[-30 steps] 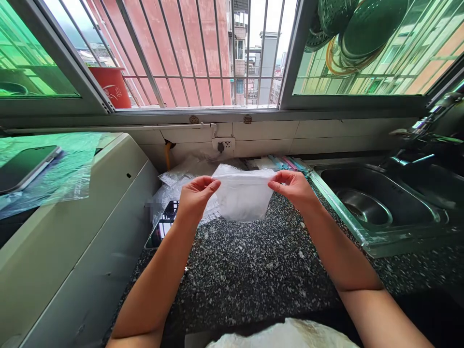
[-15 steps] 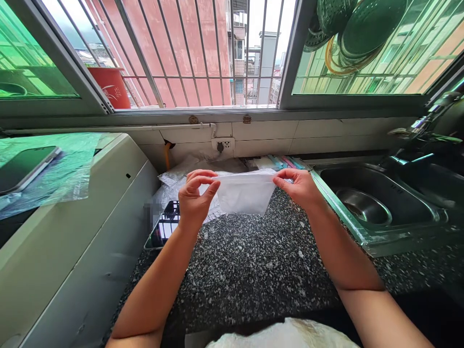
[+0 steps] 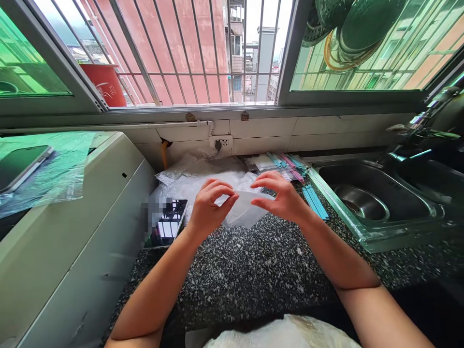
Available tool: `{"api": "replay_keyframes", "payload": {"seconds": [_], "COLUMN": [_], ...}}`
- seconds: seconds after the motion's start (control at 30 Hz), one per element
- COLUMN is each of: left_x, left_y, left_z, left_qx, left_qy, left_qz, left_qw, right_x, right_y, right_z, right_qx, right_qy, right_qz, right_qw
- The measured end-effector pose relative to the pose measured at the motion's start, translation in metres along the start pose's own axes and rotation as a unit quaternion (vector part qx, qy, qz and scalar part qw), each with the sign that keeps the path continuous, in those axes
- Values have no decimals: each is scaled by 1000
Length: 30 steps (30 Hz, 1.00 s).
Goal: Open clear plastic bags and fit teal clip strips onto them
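Both my hands hold a small clear plastic bag (image 3: 243,210) just above the speckled black counter (image 3: 253,270). My left hand (image 3: 209,209) pinches the bag's left top edge between thumb and fingers. My right hand (image 3: 281,195) pinches its right top edge, close to the left hand. Behind the bag lies a pile of more clear plastic bags (image 3: 197,176). Blue and pink sticks (image 3: 290,164) lie at the back of the counter, and several blue ones (image 3: 315,202) lie by the sink edge.
A phone (image 3: 166,229) lies on the counter left of my hands. A steel sink (image 3: 366,203) is at the right. At the left stands a white appliance (image 3: 72,232) with a second phone (image 3: 20,166) on plastic film. A barred window runs behind.
My hands have come closer together, so the stretched bag is now narrower and lower. The view has shifted slightly, showing the blue sticks by the sink.
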State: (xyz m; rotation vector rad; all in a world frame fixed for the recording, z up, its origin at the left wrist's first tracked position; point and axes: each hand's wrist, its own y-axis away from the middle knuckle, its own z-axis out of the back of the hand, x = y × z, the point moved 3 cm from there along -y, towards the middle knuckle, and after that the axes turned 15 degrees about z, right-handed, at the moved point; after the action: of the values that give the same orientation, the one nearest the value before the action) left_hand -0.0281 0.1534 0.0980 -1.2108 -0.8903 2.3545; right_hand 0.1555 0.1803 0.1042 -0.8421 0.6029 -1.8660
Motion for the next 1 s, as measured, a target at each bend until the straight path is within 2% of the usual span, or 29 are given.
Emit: {"api": "replay_keyframes", "payload": {"seconds": [0.17, 0.4, 0.57, 0.77, 1.0], "left_x": [-3, 3, 2, 5, 10], "left_y": [3, 5, 3, -2, -4], "left_z": [-4, -4, -7, 2, 8], "left_qx": [26, 29, 63, 40, 33], "left_qy": [2, 45, 44, 38, 38], "left_qz": [-1, 68, 44, 57, 76], "left_qw": [1000, 996, 996, 997, 996], "right_x": [2, 0, 1, -2, -6], "right_y": [0, 0, 0, 0, 2], "right_z": [-18, -18, -19, -18, -24], "right_qx": [47, 55, 72, 115, 128], "right_qy": [7, -4, -15, -13, -10], "right_qz": [16, 43, 41, 15, 20], "right_qw": [999, 998, 996, 993, 991]}}
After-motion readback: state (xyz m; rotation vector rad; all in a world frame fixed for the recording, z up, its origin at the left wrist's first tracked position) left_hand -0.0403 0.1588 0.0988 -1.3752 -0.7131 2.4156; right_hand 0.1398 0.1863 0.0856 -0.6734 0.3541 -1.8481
